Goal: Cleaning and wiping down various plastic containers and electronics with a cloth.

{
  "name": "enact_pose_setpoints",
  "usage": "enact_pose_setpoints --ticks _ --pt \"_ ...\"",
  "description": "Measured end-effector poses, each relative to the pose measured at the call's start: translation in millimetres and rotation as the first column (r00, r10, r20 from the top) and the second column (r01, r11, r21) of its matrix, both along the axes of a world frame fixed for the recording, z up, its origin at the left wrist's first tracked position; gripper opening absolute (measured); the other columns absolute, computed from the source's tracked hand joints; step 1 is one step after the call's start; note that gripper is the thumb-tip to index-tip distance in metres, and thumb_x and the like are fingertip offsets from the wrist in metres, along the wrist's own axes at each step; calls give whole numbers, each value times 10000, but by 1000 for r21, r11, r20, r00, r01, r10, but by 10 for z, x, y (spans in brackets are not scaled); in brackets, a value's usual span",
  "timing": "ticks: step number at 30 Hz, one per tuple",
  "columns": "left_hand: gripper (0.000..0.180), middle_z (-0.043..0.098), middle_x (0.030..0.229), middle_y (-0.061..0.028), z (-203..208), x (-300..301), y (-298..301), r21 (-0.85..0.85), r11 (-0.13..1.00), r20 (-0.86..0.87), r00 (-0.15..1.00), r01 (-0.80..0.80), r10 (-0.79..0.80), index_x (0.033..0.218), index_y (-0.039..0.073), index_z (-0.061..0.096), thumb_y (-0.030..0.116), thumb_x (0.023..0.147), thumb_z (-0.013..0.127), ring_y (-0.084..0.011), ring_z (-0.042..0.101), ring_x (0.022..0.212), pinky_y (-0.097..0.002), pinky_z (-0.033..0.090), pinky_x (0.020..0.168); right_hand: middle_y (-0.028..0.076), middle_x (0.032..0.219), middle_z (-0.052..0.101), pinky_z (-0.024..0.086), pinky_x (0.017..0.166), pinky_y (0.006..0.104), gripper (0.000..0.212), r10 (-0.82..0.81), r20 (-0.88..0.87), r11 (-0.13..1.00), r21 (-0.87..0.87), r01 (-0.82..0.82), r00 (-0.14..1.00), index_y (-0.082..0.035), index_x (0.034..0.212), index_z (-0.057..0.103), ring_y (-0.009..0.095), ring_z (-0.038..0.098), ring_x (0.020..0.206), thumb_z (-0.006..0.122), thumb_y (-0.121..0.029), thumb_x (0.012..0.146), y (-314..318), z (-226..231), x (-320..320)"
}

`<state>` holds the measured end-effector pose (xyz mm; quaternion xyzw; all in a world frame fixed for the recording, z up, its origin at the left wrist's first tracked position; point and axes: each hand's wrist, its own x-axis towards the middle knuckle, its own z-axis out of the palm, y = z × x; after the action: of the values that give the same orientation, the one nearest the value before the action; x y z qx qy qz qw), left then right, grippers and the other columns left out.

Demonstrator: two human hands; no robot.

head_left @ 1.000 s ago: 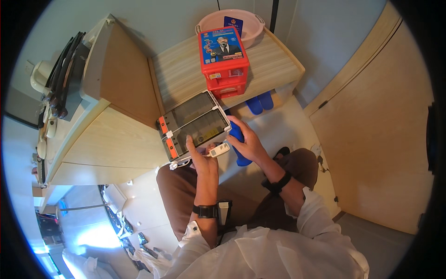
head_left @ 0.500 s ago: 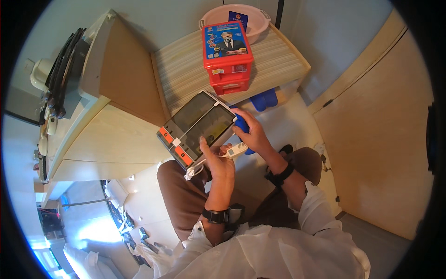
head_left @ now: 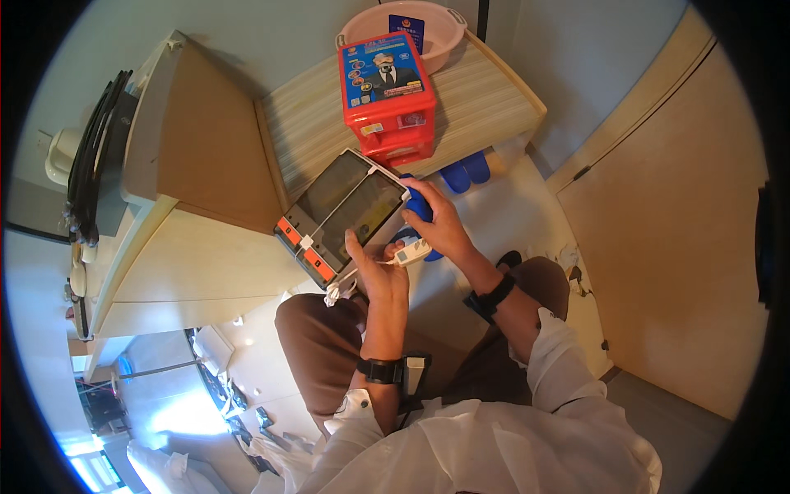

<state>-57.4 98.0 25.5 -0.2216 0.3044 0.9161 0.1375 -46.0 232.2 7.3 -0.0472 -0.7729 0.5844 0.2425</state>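
Observation:
A flat box [head_left: 354,202] with a dark see-through cover, a white frame and orange labels is tilted above my lap. My left hand [head_left: 383,276] grips its near edge, thumb on the cover and fingers underneath. Beside those fingers is a small cream-white unit [head_left: 411,253] with a grey display; whether they grip it too I cannot tell. A bundled white cord [head_left: 337,293] hangs at the box's near corner. My right hand [head_left: 439,221] is closed around a blue object [head_left: 419,204] against the box's right edge. Its kind is unclear, partly hidden by the fingers.
Ahead, a red plastic box [head_left: 388,90] with a blue picture lid stands on a striped wooden surface [head_left: 304,123], before a pink basin [head_left: 448,41]. Blue slippers [head_left: 465,171] lie below. A wooden cabinet [head_left: 197,255] is at left, a wooden door [head_left: 658,230] at right.
The view has shifted slightly, so the scene sits a little further left and higher. Both hands keep their hold on the box and the blue object.

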Motion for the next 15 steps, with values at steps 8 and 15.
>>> enact_pose_setpoints --ticks 8,15 --pt "501 638 1081 -72 19 -98 -131 -64 995 44 996 83 -80 1183 128 578 504 873 699 -171 546 708 -304 472 586 140 1143 564 478 915 378 531 -46 7 999 0 46 999 -104 1322 551 319 590 1043 682 -59 809 -69 45 104" --pt "490 625 1045 -66 -45 -285 -182 -34 985 23 986 168 -167 1150 116 563 485 865 714 -166 537 681 -309 474 582 142 1113 539 465 913 368 548 -69 4 997 -26 69 998 -86 1341 539 304 568 1011 690 -57 816 -85 72 152"
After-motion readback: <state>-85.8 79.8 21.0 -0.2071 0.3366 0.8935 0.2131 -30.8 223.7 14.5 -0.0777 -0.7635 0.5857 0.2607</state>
